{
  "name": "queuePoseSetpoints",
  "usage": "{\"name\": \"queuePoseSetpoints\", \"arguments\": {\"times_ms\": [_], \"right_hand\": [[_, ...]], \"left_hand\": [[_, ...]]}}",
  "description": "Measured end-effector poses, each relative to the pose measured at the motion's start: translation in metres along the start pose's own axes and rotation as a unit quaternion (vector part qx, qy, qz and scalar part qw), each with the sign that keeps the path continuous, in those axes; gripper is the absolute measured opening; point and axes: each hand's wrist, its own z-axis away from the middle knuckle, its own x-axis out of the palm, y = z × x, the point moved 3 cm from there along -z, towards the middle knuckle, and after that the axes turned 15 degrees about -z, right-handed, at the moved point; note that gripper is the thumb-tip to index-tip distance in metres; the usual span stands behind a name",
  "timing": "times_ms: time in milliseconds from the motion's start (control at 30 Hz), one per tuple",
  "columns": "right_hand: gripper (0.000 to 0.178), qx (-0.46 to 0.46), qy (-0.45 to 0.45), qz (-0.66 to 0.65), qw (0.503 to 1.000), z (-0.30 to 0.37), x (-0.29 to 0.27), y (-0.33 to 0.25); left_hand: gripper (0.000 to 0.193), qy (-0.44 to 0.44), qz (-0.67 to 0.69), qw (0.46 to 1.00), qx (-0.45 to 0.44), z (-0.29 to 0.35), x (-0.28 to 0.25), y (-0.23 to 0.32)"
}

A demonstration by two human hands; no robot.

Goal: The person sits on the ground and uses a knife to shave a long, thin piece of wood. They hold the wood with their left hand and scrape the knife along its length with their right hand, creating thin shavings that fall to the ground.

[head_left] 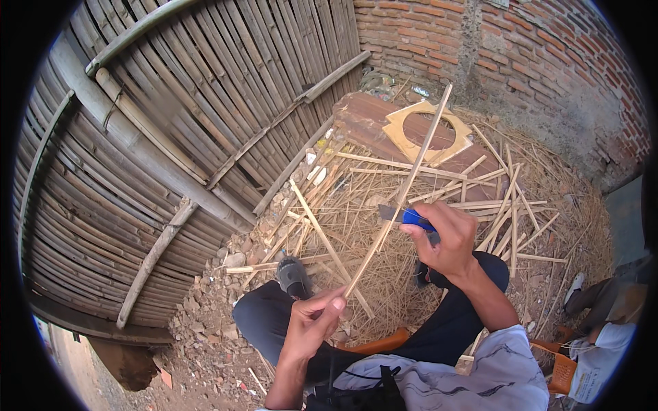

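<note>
My left hand (pixel 317 320) pinches the near end of a long, thin bamboo strip (pixel 426 142) between thumb and fingers, low in front of my body. The strip slants up and away to the right. My right hand (pixel 445 236) is closed around the blue handle of a utility knife (pixel 416 219). Its grey blade lies across the strip around the middle, seemingly touching it. Below the blade, the strip's near part looks pale and partly split. Shavings and several loose strips (pixel 515 205) cover the ground beyond my hands.
A pale board with a round hole (pixel 397 123) lies on a brown panel (pixel 363 116) ahead. A bamboo fence (pixel 205 89) closes the left side, a brick wall (pixel 528 61) the far right. Rubble (pixel 212 315) lies left of my legs. Another person (pixel 610 335) sits at the right edge.
</note>
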Motion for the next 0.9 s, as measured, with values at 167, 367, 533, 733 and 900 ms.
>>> {"name": "queuePoseSetpoints", "arguments": {"times_ms": [167,367,533,733,900], "right_hand": [[0.028,0.008,-0.008,0.007,1.000,0.002,0.000,0.002],[0.027,0.027,0.011,0.026,0.999,0.002,-0.003,0.008],[0.028,0.169,0.142,0.024,0.975,-0.013,-0.034,0.047],[0.032,0.322,0.036,-0.267,0.907,0.010,-0.010,0.075],[0.034,0.331,0.000,-0.378,0.864,0.010,0.013,0.054]], "left_hand": [[0.034,-0.002,0.042,0.998,-0.043,-0.004,-0.001,-0.009],[0.037,0.237,-0.331,0.878,0.251,0.006,0.005,0.018],[0.032,0.251,-0.330,0.888,0.201,0.012,-0.008,0.010],[0.033,0.152,-0.176,0.969,0.087,-0.003,-0.015,-0.023],[0.034,0.069,-0.073,0.995,-0.003,-0.001,-0.009,-0.029]]}}
